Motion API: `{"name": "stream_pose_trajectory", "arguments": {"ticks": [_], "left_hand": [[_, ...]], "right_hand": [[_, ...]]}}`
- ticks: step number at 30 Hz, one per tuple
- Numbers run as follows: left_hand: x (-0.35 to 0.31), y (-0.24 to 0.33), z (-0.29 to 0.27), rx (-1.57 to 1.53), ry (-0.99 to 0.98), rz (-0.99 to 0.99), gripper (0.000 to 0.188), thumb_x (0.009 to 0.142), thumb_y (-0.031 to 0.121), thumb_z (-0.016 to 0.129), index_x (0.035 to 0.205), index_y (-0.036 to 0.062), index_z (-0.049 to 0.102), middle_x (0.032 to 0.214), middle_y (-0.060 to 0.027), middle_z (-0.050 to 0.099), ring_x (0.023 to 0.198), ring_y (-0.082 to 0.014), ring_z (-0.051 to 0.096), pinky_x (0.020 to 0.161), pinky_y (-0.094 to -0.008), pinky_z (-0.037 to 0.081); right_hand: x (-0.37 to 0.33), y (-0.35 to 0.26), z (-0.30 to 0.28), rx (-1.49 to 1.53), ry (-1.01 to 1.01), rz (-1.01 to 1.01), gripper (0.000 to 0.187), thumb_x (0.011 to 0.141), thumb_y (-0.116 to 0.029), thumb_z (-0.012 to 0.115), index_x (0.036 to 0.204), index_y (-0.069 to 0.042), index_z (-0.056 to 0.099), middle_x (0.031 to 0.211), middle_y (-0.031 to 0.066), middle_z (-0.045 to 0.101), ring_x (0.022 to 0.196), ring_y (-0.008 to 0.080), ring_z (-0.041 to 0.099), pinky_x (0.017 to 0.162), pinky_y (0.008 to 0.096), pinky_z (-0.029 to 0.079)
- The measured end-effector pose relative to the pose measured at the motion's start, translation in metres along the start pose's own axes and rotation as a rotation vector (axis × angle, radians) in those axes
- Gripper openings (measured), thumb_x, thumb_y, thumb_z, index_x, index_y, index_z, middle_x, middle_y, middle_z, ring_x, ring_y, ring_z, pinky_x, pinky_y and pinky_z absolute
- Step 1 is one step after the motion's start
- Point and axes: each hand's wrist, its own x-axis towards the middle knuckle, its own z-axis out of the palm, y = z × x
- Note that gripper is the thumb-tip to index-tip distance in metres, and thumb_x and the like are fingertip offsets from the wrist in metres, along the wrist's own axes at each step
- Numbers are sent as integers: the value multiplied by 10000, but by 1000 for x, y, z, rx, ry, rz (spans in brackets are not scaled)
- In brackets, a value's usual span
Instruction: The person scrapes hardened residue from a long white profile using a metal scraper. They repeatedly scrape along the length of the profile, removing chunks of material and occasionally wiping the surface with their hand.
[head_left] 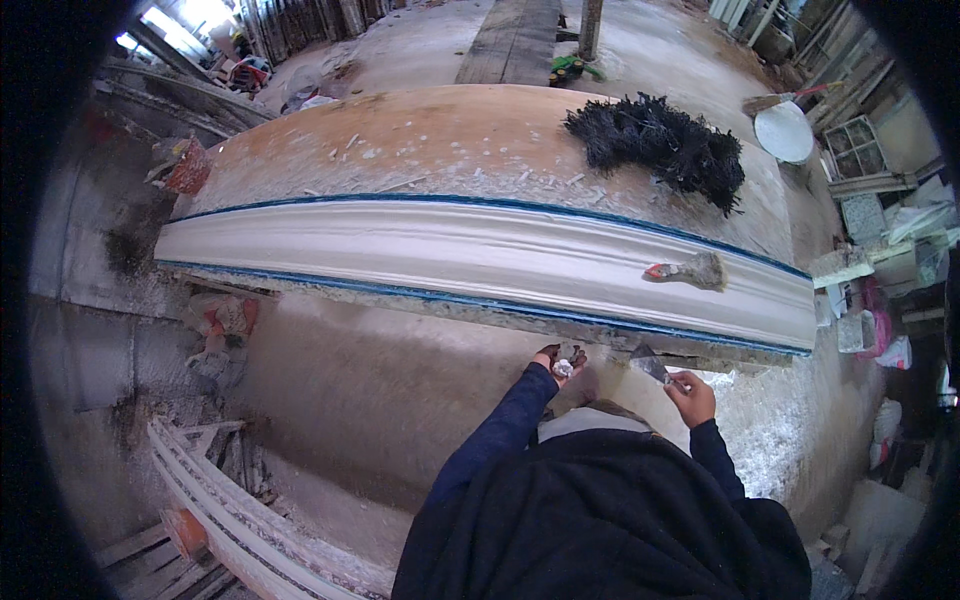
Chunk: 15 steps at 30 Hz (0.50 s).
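In front of my body, below the near edge of the long moulding, my left hand point(549, 353) is cupped around a small white lump point(563, 369) that looks like plaster. To its right, my right hand point(692, 398) grips a putty knife point(650, 364) by the handle, its broad blade pointing up and left. The blade is apart from the left hand. Beyond both hands lies a long white plaster moulding point(430, 235) with ridges, edged in blue on both long sides. A paintbrush point(692, 271) with a reddish handle tip rests on its right part.
A heap of black fibres point(660, 145) lies on the scrap-strewn tabletop point(420, 125) behind the moulding. Past its right end stand a white basin point(784, 132) and a broom point(768, 102). Pale curved mouldings point(225, 530) stand at the lower left.
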Motion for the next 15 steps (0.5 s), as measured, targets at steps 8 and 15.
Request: {"name": "stream_pose_trajectory", "arguments": {"ticks": [8, 15], "left_hand": [[17, 13, -5, -115, -132, -37, 409, 863, 257, 346, 1112, -51, 446, 981, -250, 560, 843, -392, 572, 734, -492, 486], [4, 11, 9, -78, 0, 105, 295, 864, 212, 389, 1033, 17, 533, 972, -165, 592, 862, -330, 580, 752, -479, 490]], "right_hand": [[55, -10, 45, 26, -112, -180, 301, 710, -341, 673, 896, -105, 646, 846, 99, 643, 760, 236, 625, 659, 319, 481], [61, -58, 74, -30, -162, -273, 293, 724, -365, 653, 911, -140, 646, 837, 89, 636, 724, 254, 614, 625, 341, 479]]}}
